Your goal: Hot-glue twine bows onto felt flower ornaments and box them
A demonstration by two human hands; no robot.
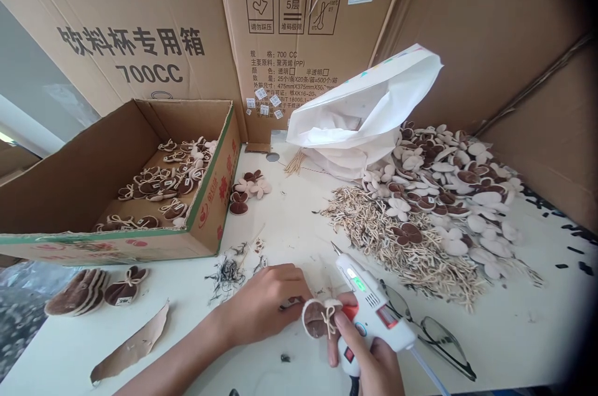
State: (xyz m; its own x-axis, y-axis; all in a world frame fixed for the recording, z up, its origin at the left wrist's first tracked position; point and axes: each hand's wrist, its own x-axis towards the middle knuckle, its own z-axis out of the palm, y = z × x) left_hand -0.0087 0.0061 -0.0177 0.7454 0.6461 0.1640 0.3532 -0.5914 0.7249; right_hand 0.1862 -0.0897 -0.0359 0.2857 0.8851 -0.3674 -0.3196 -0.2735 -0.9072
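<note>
My right hand (pixel 364 346) is wrapped round a white hot glue gun (pixel 369 302), its metal nozzle pointing up and left. The same hand's thumb and fingers also pinch a small brown plush piece (pixel 314 319) with a pale edge and a cord bow (pixel 329 321). My left hand (pixel 271 296) rests just left of that piece, back up, with its fingers curled closed. Whatever is between its fingertips is hidden. Right of the gun lies a pair of glasses (pixel 443 346), and a glue stick (pixel 427 371) sticks out of the gun's rear.
An open cardboard box (pixel 200 240) at left holds several bow-tied pieces. A heap of short cords (pixel 402 246) and a pile of plush pieces (pixel 448 165) lie at right, below a white bag (pixel 346 147). Dark scraps (pixel 228 271) and torn brown paper (pixel 133 346) lie on the table.
</note>
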